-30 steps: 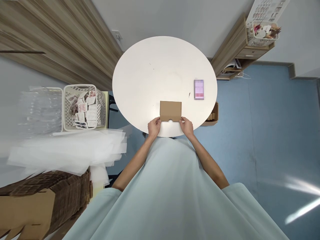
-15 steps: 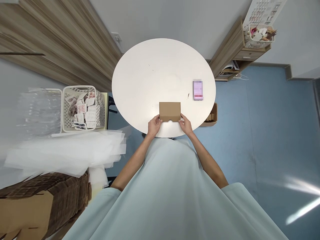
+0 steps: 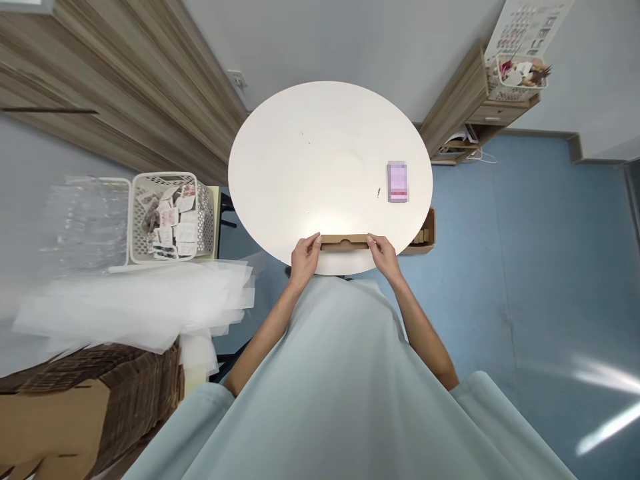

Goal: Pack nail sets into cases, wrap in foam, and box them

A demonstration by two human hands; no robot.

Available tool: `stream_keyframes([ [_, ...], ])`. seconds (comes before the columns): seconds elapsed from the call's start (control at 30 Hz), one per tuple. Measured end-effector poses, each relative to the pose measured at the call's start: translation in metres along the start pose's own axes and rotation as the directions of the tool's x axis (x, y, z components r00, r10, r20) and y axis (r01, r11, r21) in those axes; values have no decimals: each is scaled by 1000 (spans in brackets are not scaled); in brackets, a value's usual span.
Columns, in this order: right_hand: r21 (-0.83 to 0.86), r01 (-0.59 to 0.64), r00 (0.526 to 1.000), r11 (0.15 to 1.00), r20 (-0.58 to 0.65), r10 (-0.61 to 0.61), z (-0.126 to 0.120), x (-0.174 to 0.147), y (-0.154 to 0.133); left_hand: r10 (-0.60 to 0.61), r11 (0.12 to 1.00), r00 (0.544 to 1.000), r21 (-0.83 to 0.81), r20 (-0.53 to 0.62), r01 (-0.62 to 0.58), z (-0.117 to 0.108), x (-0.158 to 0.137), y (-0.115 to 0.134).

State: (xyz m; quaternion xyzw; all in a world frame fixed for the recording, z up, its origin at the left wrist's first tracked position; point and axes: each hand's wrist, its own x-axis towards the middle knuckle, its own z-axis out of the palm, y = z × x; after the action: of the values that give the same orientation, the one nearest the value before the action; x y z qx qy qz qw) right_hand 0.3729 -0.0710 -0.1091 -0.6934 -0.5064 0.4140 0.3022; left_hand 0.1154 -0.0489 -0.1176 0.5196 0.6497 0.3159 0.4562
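Pinches plain brown cardboard box (image 3: 345, 246) at both ends in left hand (image 3: 305, 258) and right hand (image 3: 385, 256), by near rim of round white table (image 3: 325, 147); points narrow, notched side toward camera, lengthwise along rim.

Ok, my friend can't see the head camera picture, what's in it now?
A left hand and right hand hold a brown cardboard box by its ends at the near side of a white table. A blurred purple rectangle lies on the table's right, and a white basket stands off to the left.
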Motion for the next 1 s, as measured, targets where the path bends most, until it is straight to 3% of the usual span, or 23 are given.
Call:
stream_keyframes([
  [0.27, 124, -21, 999, 992, 50, 15, 11, 4, 27, 6, 996, 998, -88, 69, 0, 2, 9, -22],
  [0.53, 125, 1, 998, 992, 59, -8, 10, 10, 28, 49, 995, 987, -96, 152, -35, -1, 15, -25],
  [0.83, 181, 14, 1000, 983, 8, -16, 25, 13, 38, -5, 995, 996, -95, 91, 14, 9, 19, -28],
  [1.0, 299, 8, 999, 954, -50, 7, 33, 10, 43, -10, 994, 995, -109, 97, 20, 8, 18, -36],
])
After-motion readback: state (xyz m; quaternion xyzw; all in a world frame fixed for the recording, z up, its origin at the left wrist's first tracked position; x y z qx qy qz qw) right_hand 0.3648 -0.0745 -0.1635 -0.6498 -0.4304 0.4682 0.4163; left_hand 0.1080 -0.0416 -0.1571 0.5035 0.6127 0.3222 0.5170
